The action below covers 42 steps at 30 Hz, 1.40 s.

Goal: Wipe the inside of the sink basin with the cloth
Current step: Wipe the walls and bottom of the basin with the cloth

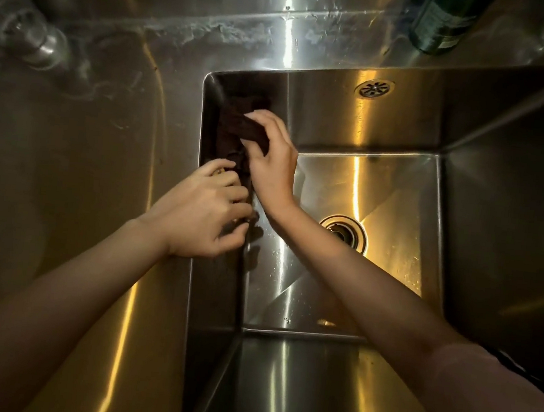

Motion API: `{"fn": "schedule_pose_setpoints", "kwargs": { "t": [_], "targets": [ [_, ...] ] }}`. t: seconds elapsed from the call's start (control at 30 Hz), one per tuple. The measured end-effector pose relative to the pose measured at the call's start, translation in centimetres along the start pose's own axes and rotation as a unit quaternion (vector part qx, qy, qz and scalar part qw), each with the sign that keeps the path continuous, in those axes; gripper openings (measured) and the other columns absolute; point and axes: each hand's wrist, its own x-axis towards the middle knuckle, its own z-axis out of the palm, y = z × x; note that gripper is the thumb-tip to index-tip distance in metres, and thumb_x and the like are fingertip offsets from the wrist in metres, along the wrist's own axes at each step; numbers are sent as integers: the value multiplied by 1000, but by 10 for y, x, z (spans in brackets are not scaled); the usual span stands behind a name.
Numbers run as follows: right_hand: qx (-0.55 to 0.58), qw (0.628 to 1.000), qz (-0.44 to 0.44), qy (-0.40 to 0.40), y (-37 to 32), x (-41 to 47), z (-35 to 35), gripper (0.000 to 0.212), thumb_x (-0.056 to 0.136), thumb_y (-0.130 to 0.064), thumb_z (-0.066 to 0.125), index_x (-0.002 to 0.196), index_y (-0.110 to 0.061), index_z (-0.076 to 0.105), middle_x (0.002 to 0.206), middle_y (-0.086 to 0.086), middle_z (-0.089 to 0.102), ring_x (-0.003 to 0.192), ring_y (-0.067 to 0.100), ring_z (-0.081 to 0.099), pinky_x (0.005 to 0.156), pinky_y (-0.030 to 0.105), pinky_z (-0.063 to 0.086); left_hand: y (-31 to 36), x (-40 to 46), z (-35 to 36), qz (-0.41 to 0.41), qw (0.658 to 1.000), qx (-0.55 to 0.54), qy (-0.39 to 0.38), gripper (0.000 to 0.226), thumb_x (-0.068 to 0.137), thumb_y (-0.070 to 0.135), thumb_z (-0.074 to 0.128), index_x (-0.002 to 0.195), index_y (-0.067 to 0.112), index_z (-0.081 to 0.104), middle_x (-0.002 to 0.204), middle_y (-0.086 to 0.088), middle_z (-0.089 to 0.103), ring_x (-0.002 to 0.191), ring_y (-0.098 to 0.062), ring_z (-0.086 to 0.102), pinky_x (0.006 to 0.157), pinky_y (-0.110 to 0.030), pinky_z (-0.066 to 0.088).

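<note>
One sink basin [373, 122], one cloth [235, 125], two hands, one floor drain [344, 233], one overflow grille [374, 89], one dark green bottle [446, 19].

The dark cloth lies against the left inner wall of the basin, towards the far corner. The right hand [270, 162] grips the cloth's far portion, fingers curled around a fold. The left hand [201, 215] rests at the left rim, fingers bent onto the cloth's near end.

The basin and surrounding counter [85, 152] are stainless steel, wet in patches. The bottle stands at the far right on the counter. Lighting is dim and yellowish.
</note>
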Motion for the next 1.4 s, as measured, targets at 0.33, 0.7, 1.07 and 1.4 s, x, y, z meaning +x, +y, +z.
{"fn": "schedule_pose_setpoints", "kwargs": {
  "t": [0.33, 0.7, 1.07, 1.4],
  "targets": [
    [-39, 995, -34, -86, 9, 9, -7, 33, 85, 4, 64, 118, 2, 63, 126, 17, 55, 120, 22, 53, 105, 16, 37, 9, -18, 1, -56, 990, 30, 125, 28, 91, 28, 52, 77, 14, 72, 80, -3, 68, 89, -24, 63, 112, -51, 27],
    [-197, 959, 116, -169, 121, -7, 19, 41, 83, 5, 60, 121, -11, 61, 128, 6, 52, 113, 20, 54, 85, 3, 33, 22, -41, 20, -108, 983, 10, 148, 24, 90, 22, 52, 95, 11, 73, 105, -7, 69, 105, -26, 62, 110, -48, 31],
    [-247, 948, 94, -176, 89, -8, 17, 41, 85, 2, 56, 122, -13, 61, 130, 4, 53, 112, 25, 57, 86, 19, 37, 25, -42, 17, -140, 975, 51, 168, 26, 91, 27, 54, 94, 8, 72, 104, -9, 68, 103, -29, 61, 103, -44, 38],
    [-66, 989, -110, -77, -44, -16, -22, 38, 79, 13, 56, 113, -3, 66, 122, 12, 56, 114, 23, 57, 100, 26, 47, 39, -47, 13, -192, 959, 90, 190, 21, 92, 22, 52, 94, 4, 64, 101, -16, 63, 94, -32, 59, 94, -45, 41]
  ]
}}
